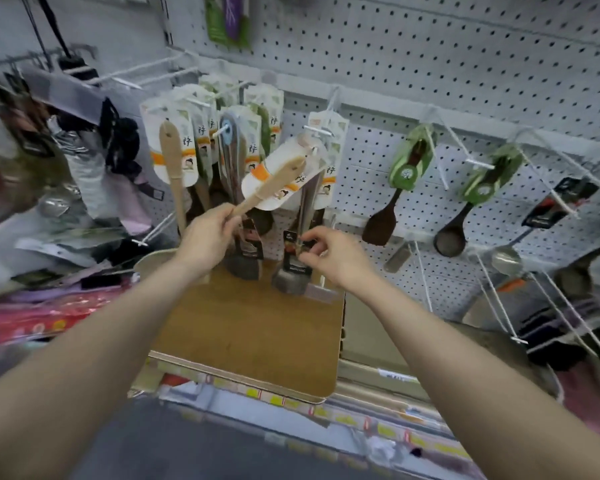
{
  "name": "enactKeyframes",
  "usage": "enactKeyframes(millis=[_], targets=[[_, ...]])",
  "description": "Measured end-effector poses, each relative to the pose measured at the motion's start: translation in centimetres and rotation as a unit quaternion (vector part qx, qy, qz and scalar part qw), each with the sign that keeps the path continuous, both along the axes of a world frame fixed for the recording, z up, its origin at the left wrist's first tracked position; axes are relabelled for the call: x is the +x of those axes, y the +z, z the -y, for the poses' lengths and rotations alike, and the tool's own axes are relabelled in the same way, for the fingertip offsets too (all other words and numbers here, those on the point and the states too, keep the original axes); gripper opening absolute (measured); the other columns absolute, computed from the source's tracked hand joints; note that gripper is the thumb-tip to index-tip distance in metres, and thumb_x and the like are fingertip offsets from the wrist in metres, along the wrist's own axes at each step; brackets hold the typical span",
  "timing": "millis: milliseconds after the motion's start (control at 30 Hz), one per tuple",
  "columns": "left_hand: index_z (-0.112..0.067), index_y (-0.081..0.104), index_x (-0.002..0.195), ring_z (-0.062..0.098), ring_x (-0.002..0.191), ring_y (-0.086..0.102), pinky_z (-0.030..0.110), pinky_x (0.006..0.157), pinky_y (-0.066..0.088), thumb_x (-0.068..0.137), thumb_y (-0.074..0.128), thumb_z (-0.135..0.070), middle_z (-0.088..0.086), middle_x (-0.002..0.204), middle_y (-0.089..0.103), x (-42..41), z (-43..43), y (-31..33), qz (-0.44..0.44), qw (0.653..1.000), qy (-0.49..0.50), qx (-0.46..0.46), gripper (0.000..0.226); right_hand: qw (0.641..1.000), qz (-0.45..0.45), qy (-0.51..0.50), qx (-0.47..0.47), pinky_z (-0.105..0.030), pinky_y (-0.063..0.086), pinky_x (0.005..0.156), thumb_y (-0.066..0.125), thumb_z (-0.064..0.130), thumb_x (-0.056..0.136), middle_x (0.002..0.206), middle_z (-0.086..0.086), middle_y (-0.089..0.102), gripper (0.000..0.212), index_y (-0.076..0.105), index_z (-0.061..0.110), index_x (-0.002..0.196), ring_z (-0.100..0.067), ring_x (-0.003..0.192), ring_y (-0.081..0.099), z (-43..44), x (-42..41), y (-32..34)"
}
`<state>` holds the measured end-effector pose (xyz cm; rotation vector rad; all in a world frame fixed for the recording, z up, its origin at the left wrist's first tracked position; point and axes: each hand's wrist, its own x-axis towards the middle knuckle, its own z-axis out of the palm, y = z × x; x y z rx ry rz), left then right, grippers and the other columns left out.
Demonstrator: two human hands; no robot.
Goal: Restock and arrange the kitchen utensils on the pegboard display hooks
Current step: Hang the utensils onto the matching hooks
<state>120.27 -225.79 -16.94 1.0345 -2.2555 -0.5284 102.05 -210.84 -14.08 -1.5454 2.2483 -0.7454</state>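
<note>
1. Wooden spatula [271, 188], in its white card sleeve: my left hand [208, 240] grips the shaft, and the tool tilts up and to the right, its top close to a white hook [317, 130] on the pegboard [430, 64].
2. My right hand [329, 258] pinches the black label [291, 242] on a hanging metal utensil [307, 202] just beside it.
3. More carded spatulas [174, 150] hang left of my hands.
4. Two dark spoons [409, 161] in green cards hang well to the right.
5. A brown board [257, 327] stands below my hands.

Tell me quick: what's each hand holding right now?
Left hand: closed round the handle of a carded wooden spatula.
Right hand: pinching a hanging metal utensil low down.
</note>
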Motion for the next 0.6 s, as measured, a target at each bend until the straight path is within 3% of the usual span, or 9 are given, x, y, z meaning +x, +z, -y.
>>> enactKeyframes(millis=[133, 267, 367, 500, 600], targets=[[-0.016, 0.053, 0.092, 0.018, 0.066, 0.052, 0.034, 0.058, 0.036, 0.101, 0.044, -0.028, -0.002, 0.073, 0.057, 1.7, -2.3, 0.4, -0.001, 1.000, -0.008, 0.021, 0.018, 1.000, 0.004, 0.003, 0.013, -0.023, 0.039, 0.059, 0.070, 0.025, 0.089, 0.075, 0.013, 0.058, 0.031, 0.060, 0.022, 0.118, -0.003, 0.069, 0.055, -0.3, -0.6, -0.6], [-0.021, 0.059, 0.101, 0.003, 0.072, 0.058, 0.018, 0.062, 0.043, 0.101, 0.045, -0.027, -0.013, 0.078, 0.060, 1.0, -4.8, 0.1, 0.017, 0.993, -0.040, 0.111, 0.016, 1.000, -0.001, -0.014, 0.020, -0.019, 0.036, 0.055, 0.070, 0.025, 0.088, 0.074, 0.013, 0.057, 0.016, 0.057, 0.027, 0.097, -0.005, 0.069, 0.055, 0.1, -0.6, -1.0], [-0.016, 0.063, 0.102, 0.011, 0.086, 0.064, 0.029, 0.079, 0.052, 0.100, 0.048, -0.027, -0.009, 0.091, 0.067, -0.5, -5.6, -0.4, 0.024, 0.988, -0.052, 0.145, 0.019, 0.999, -0.002, -0.016, 0.027, -0.019, 0.036, 0.056, 0.070, 0.023, 0.088, 0.073, 0.015, 0.055, 0.015, 0.057, 0.027, 0.095, -0.002, 0.068, 0.053, 0.2, -0.7, -0.9], [-0.025, 0.061, 0.098, 0.014, 0.086, 0.062, 0.029, 0.074, 0.046, 0.098, 0.051, -0.028, -0.009, 0.090, 0.064, -2.5, -5.4, -0.7, 0.030, 0.982, -0.043, 0.181, 0.011, 0.999, 0.005, -0.044, 0.018, -0.022, 0.040, 0.058, 0.070, 0.027, 0.089, 0.079, 0.011, 0.058, 0.019, 0.058, 0.026, 0.103, -0.006, 0.073, 0.056, 0.0, -1.9, -0.7], [-0.027, 0.058, 0.097, 0.018, 0.090, 0.060, 0.030, 0.078, 0.045, 0.095, 0.056, -0.031, -0.003, 0.096, 0.065, -3.8, -4.8, -1.3, 0.039, 0.981, -0.018, 0.187, 0.005, 0.998, 0.023, -0.063, 0.014, -0.021, 0.042, 0.061, 0.069, 0.025, 0.090, 0.085, 0.010, 0.061, 0.022, 0.059, 0.023, 0.109, -0.006, 0.076, 0.057, -0.6, -3.0, -0.9]])
